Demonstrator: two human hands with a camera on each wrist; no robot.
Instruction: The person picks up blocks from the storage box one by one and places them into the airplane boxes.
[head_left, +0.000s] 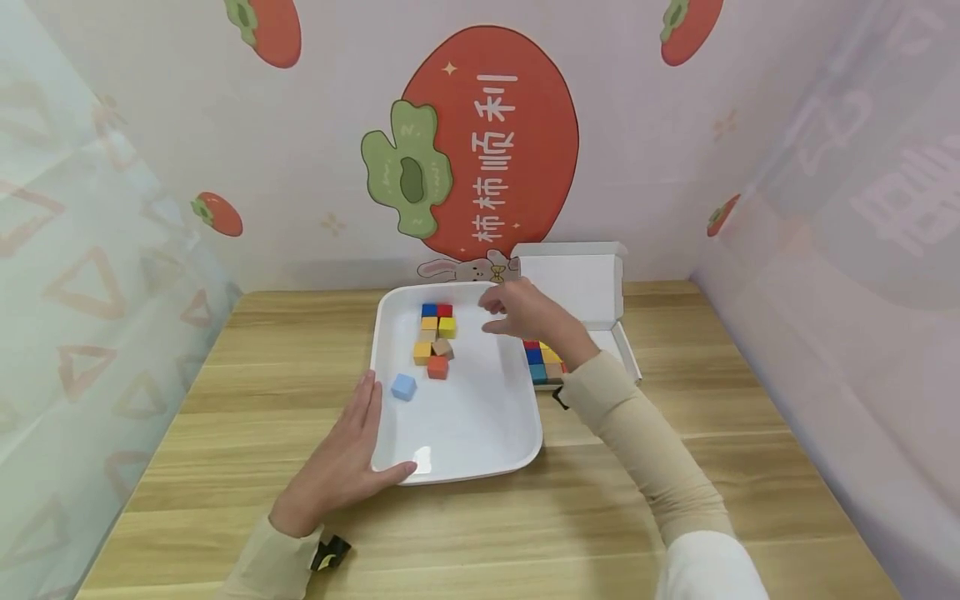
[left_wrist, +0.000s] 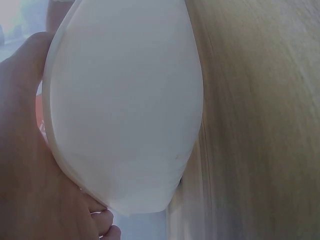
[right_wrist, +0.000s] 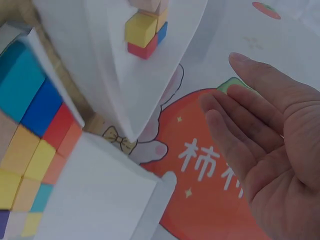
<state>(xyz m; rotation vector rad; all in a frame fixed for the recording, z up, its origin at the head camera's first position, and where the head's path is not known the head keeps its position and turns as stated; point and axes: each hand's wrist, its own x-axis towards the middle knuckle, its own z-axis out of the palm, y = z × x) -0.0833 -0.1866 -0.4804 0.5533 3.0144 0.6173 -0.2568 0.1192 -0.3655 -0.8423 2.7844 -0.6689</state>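
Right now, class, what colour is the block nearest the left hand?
The block is light blue, clearest in the head view.

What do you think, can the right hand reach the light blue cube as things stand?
Probably yes. The right hand is empty near the white tray's far right corner, and the light blue cube lies apart from the other blocks, uncovered. The left hand holds the tray without blocking it.

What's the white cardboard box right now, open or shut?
Open: the white cardboard box's lid stands raised at the back, and the right wrist view shows coloured blocks uncovered inside.
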